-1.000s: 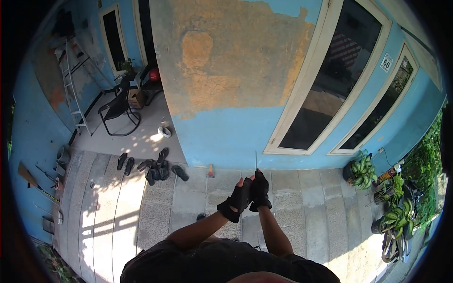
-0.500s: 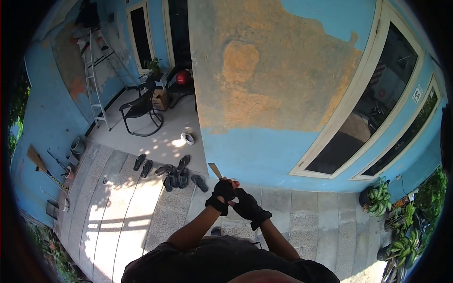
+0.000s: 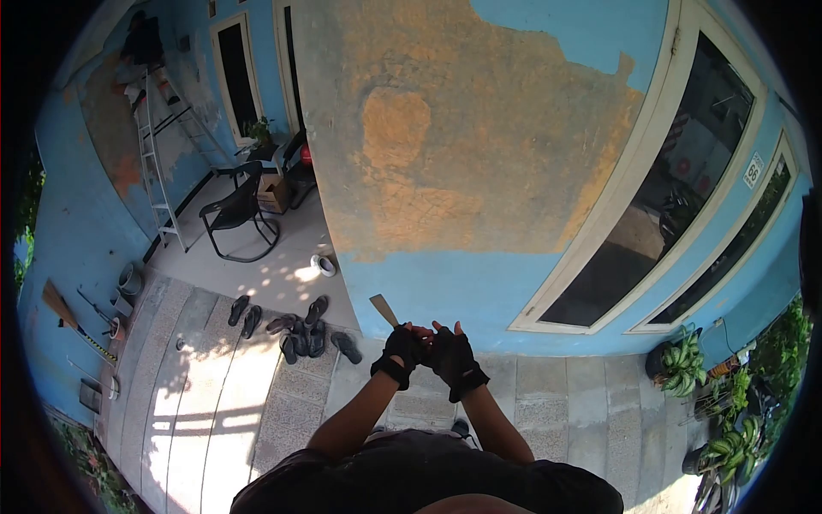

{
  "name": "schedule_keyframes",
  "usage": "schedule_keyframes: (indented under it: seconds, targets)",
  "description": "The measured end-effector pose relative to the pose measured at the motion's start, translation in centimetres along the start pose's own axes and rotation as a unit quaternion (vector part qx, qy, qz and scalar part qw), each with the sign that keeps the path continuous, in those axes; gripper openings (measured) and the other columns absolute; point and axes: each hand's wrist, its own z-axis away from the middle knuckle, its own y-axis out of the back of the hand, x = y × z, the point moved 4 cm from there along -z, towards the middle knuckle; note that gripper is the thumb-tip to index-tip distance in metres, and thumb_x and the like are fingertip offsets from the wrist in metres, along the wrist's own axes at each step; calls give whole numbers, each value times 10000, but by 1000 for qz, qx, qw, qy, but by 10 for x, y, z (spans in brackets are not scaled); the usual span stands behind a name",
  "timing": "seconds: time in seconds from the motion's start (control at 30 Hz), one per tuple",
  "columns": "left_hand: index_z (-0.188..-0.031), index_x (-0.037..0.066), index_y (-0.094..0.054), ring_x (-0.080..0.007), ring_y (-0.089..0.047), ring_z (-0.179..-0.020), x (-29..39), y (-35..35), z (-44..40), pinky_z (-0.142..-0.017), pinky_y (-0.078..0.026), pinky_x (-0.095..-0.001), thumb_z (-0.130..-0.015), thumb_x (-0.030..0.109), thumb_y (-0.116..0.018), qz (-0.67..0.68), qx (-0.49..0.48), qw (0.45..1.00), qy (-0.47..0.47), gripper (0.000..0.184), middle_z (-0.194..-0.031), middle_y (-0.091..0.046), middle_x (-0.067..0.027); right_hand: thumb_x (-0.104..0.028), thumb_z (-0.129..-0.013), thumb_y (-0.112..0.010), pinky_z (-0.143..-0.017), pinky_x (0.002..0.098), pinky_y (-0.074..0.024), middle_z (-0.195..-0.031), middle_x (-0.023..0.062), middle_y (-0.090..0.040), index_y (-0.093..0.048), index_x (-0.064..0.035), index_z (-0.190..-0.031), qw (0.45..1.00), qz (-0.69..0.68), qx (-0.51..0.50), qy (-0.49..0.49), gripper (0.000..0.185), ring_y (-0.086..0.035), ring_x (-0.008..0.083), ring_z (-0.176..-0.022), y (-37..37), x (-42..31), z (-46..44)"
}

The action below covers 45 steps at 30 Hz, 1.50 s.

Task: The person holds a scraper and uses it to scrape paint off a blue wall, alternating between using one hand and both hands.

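Black fingerless gloves cover both my hands, which meet low in front of the wall. My left hand (image 3: pixel 404 346) is closed around a scraper (image 3: pixel 383 309), whose flat blade points up and to the left. The scraper's handle is mostly hidden by the fingers. Beside it, my right hand (image 3: pixel 450 353) has its fingers apart and raised, with its thumb side close to the left hand; I cannot tell whether it touches the handle. Behind them rises the wall (image 3: pixel 462 291), blue at the bottom, with bare grey and orange plaster above.
Sandals (image 3: pixel 304 337) lie on the paving at the left. Beyond are a black chair (image 3: pixel 237 210), a cardboard box (image 3: pixel 273 194) and a ladder (image 3: pixel 150 158) with a person (image 3: pixel 143 43) on it. Potted plants (image 3: pixel 682 364) stand at the right, near a tall window (image 3: pixel 651 206).
The scraper now tilts left in my left hand, where its blade stood upright a second ago. My right hand's fingers have spread. The view has shifted, bringing the person on the ladder into clearer sight.
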Motion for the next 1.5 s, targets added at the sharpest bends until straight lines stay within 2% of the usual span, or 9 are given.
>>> schedule_keyframes:
  seconds: [0.1,0.33,0.43,0.47,0.73,1.1,1.3,1.4,1.5]
  targets:
    - [-941,58,-531,-310,-656,-831,-9,-29,-1,-726,-540,-489,-1011,326,-393,-96,-32,995,6,310,-891,-652,-150,-576,-983,-259,-732,456,-452,-1112,155,-519,-347,-117,-1329,965,184,161,94,581,-513,265,-871,-45,-40,43]
    - [-984,65,-545,-291,-633,-823,-94,-83,-53,-750,-503,-435,-1011,380,-397,29,-125,986,105,349,-935,-668,-128,-550,-999,-279,-498,278,-415,-766,21,-540,-421,-110,-1213,999,2,22,-23,510,-414,111,-509,4,-103,57]
    - [-995,50,-530,-321,-633,-933,-70,-61,-79,-755,-507,-422,-1006,335,-424,-40,101,984,-140,304,-978,-671,-166,-671,-936,-311,-972,420,-397,-1356,128,-495,-235,-133,-1479,939,322,118,40,769,-538,286,-1159,-36,-135,69]
    - [-995,50,-530,-321,-633,-933,-70,-68,-77,-755,-507,-422,-1006,335,-424,-38,102,983,-146,304,-978,-671,-166,-748,-892,-285,-1091,478,-225,-1578,115,-182,-69,-192,-1537,935,346,81,15,878,-244,320,-1415,-51,-143,76]
    - [-1257,45,-585,-132,-566,-1044,-100,-147,3,-892,-458,-270,-977,369,-539,-250,71,877,-405,431,-1172,-614,-36,-762,-878,-289,-1124,326,-177,-1606,45,-44,98,-181,-1523,802,593,-59,43,951,-132,214,-1457,24,-133,19]
    - [-1248,68,-583,-166,-585,-1076,-28,-99,-1,-903,-459,-276,-971,277,-539,-432,208,818,-317,350,-1160,-626,-40,-602,-964,-343,-1150,352,-152,-1598,114,-43,123,-116,-1514,799,579,-159,19,869,-118,210,-1460,-38,-77,24]
    - [-947,136,-630,-71,-450,-500,9,-102,33,-432,-348,-256,-907,347,-633,-136,178,935,-274,215,-756,-576,12,-178,-975,-516,-885,332,-495,-1270,208,-585,-470,-10,-1331,427,895,-58,120,396,-633,249,-1090,-155,-68,23]
    - [-1023,130,-630,-100,-551,-615,8,-72,19,-511,-422,-253,-944,320,-581,-77,56,934,-344,211,-779,-599,-2,-72,-930,-554,-780,306,-524,-915,122,-692,-647,20,-1051,561,787,-140,216,178,-681,183,-847,-232,-34,27]
    - [-1124,88,-581,-171,-550,-854,23,-73,18,-678,-465,-304,-970,347,-529,-111,64,939,-319,306,-909,-578,-31,-83,-798,-665,-958,421,-444,-1097,134,-661,-605,-53,-1195,323,803,-386,320,402,-634,274,-1025,-321,28,66]
